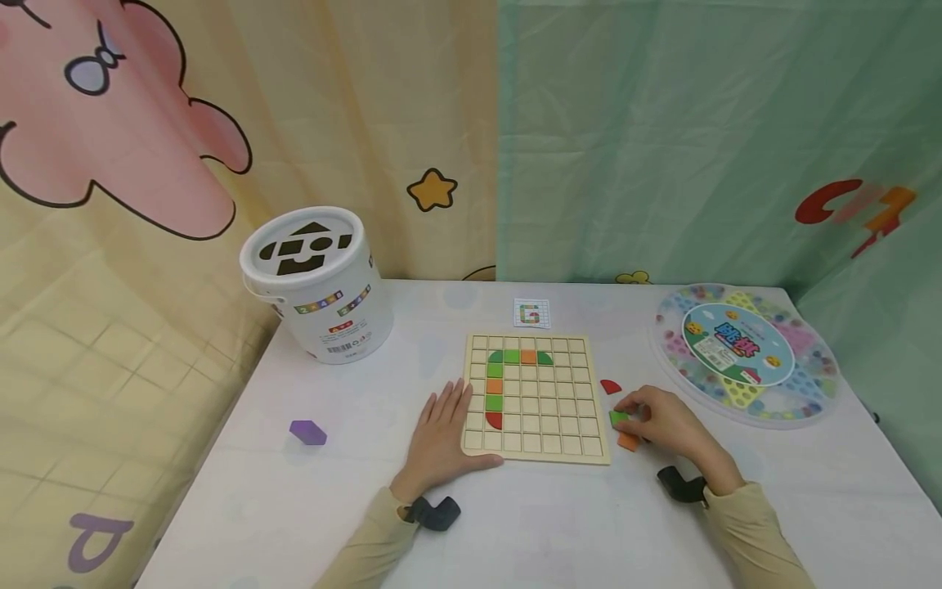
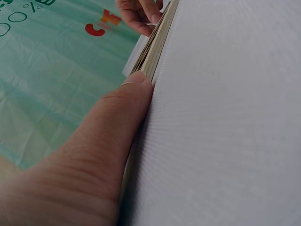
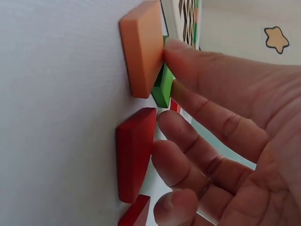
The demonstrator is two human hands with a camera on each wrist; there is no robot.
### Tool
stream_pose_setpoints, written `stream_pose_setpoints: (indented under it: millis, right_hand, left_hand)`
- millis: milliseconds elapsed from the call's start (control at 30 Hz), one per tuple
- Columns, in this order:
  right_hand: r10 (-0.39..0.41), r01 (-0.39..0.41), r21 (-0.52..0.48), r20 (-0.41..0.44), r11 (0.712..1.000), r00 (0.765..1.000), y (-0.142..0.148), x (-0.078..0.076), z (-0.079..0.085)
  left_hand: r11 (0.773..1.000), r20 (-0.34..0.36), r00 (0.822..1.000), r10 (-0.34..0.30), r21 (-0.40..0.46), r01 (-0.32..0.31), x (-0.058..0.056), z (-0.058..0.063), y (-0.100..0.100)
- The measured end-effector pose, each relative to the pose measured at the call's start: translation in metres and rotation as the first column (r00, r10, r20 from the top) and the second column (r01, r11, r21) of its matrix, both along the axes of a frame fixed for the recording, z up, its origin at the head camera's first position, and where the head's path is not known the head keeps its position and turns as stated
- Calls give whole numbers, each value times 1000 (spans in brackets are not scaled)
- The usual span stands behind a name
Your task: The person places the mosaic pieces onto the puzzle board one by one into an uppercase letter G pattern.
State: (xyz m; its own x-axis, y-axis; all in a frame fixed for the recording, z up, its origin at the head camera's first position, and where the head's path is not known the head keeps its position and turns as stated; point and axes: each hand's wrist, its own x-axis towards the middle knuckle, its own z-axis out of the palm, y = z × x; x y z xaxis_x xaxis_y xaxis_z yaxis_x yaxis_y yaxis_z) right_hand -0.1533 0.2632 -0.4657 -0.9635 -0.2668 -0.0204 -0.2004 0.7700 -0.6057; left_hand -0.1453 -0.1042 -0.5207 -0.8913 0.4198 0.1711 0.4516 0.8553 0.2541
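A wooden grid board (image 1: pixel 555 421) lies on the table, with green, orange and red pieces set along its upper row and left column. My left hand (image 1: pixel 441 446) rests at the board's lower left corner, fingers straight along the left side and thumb against the front edge. To the right of the board, my right hand (image 1: pixel 666 421) pinches a green square piece (image 3: pixel 163 87) between thumb and forefinger. Beside it lies an orange square (image 1: pixel 629 442). A red quarter-round piece (image 1: pixel 610 386) sits farther back. Under the right fingers is another red piece (image 3: pixel 136 155), hidden in the head view.
Behind the board is a small pattern card (image 1: pixel 531 313). A white bucket (image 1: pixel 338 319) with a shape-cutout lid stands back left, and a purple block (image 1: pixel 307 432) lies in front of it. A round clear game case (image 1: pixel 743 352) lies at the back right. Curtains hang behind the table.
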Motion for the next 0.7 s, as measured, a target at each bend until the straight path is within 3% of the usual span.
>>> stream_pose_setpoints:
  millis: [233,400,700]
  right_hand:
    - [-5,5,-12,6,1000,1000,0,1,-1]
    - [-16,16,-11,7,1000,1000,-3,4,1]
    - [-12,13,15,-52,1000,999,-8,9,6]
  left_hand:
    - [1000,33,999,11,-18,-11,0,1,0]
    - [1000,17,1000,5,-12,-5,0,0,0]
    - [1000,40,999,12,-15,-11,0,3,1]
